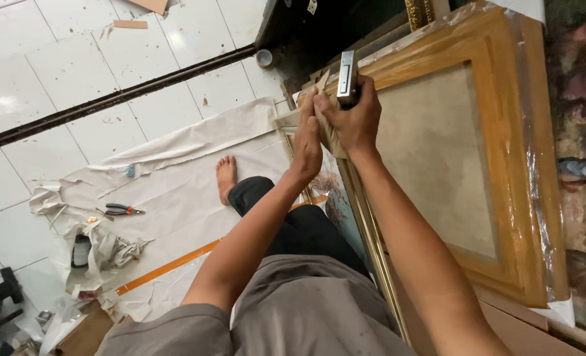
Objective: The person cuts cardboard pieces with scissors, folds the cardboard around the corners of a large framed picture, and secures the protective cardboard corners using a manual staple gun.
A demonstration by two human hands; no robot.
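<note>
My right hand [355, 118] is closed around a metal staple gun [346, 78], pressing it at the corner of a stretched canvas [319, 112]. Just to its left, my left hand [306, 142] pinches the folded canvas cloth against the stretcher's corner. The canvas stands on edge beside my knee, its gold-coloured edge [372, 244] running down toward me. Behind it leans a large wooden picture frame [504, 165] wrapped in clear plastic.
A white cloth [174, 191] covers the tiled floor [62, 66] at left, with pliers [123, 210], crumpled cloth and an orange strip [167, 267] on it. My bare foot [226, 177] rests on the cloth. A small tape roll [264, 58] lies near a dark floor track [108, 100]. Paintings lean at right.
</note>
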